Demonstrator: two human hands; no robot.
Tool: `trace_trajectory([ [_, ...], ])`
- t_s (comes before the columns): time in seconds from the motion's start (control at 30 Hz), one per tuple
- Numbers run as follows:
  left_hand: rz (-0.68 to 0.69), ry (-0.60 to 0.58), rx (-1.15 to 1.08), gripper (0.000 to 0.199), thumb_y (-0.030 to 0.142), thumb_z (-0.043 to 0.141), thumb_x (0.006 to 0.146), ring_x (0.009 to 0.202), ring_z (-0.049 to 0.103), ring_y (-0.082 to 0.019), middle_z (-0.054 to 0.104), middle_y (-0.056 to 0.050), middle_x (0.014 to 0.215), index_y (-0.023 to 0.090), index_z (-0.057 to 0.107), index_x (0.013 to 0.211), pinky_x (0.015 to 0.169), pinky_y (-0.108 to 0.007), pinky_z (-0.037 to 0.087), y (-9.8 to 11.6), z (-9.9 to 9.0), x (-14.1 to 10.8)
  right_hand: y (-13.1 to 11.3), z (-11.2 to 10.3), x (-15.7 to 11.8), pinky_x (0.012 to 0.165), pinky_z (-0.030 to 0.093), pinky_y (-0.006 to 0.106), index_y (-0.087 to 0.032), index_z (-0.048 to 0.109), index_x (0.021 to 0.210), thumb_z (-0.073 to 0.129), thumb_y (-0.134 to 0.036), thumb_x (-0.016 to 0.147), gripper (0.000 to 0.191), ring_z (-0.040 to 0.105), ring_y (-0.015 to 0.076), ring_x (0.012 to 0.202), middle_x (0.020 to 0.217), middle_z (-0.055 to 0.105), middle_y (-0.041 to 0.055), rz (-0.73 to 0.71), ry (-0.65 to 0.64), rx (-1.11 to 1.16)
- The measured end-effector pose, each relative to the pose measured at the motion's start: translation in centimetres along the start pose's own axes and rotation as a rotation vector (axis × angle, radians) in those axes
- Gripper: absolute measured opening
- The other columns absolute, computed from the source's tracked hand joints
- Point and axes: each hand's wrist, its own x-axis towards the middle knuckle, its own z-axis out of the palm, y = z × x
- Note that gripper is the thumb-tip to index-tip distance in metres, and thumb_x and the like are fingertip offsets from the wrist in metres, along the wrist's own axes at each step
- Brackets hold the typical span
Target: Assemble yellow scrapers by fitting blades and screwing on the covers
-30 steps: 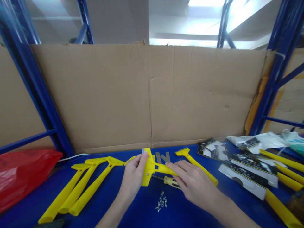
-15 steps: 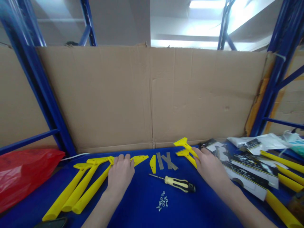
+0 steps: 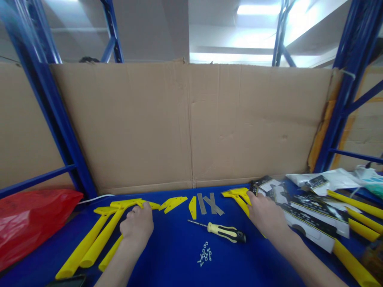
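My left hand is closed around the neck of a yellow scraper, just below its head. Two more yellow scrapers lie left of it, handles toward me. My right hand has its fingers closed on a yellow scraper, whose head rests against a second one. Between the hands are loose yellow plates, a single yellow plate and flat grey blades. Closer to me lie a screwdriver and a small pile of screws and nuts.
On the right, printed cardboard packages overlap more yellow handles. A red plastic bag is at the left, with a dark flat object at the near edge. Cardboard sheeting stands behind the blue surface, between blue posts.
My left hand has moved left and toward me, uncovering the yellow plates. The right hand has lowered its scraper, bringing the head down beside the other one.
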Motion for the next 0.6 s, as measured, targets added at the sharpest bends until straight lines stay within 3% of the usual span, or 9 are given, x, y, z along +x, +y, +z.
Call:
trace_trajectory([
  [0.1, 0.037, -0.056, -0.032, 0.045, 0.000, 0.029, 0.081, 0.092, 0.066, -0.031, 0.066, -0.025, 0.098, 0.002, 0.053, 0.119, 0.070, -0.035, 0.048, -0.2, -0.7, 0.0, -0.4, 0.1, 0.0, 0.068, 0.051, 0.034, -0.015, 0.059, 0.115, 0.046, -0.022, 0.090, 0.029, 0.064, 0.0302, 0.097, 0.099, 0.066, 0.0156, -0.007, 0.097, 0.001],
  [0.27, 0.089, -0.075, -0.075, 0.045, 0.000, 0.032, 0.080, 0.091, 0.067, -0.031, 0.068, -0.023, 0.100, 0.006, 0.054, 0.118, 0.072, -0.038, 0.050, -0.2, -1.9, -0.4, -0.8, 0.4, -0.1, 0.075, 0.049, 0.039, -0.013, 0.061, 0.112, 0.045, -0.022, 0.090, 0.029, 0.062, 0.0310, 0.095, 0.097, 0.067, 0.0163, -0.124, 0.184, 0.000],
  [0.47, 0.072, 0.109, -0.096, 0.037, 0.006, 0.030, 0.082, 0.089, 0.066, -0.034, 0.065, -0.022, 0.094, 0.003, 0.057, 0.108, 0.068, -0.039, 0.050, 0.3, -3.3, -0.9, -1.1, 1.1, 0.2, 0.085, 0.047, 0.043, -0.015, 0.064, 0.112, 0.046, -0.016, 0.088, 0.029, 0.061, 0.0291, 0.101, 0.105, 0.068, 0.0144, -0.331, 0.191, 0.188],
  [0.6, 0.109, 0.221, -0.189, 0.042, 0.013, 0.028, 0.086, 0.090, 0.064, -0.033, 0.061, -0.020, 0.100, 0.004, 0.051, 0.120, 0.067, -0.039, 0.050, 1.3, -3.9, -1.4, -1.2, 2.7, 0.4, 0.098, 0.043, 0.038, -0.017, 0.065, 0.113, 0.044, -0.013, 0.089, 0.032, 0.057, 0.0220, 0.113, 0.119, 0.065, 0.0100, -0.564, 0.136, 0.438],
])
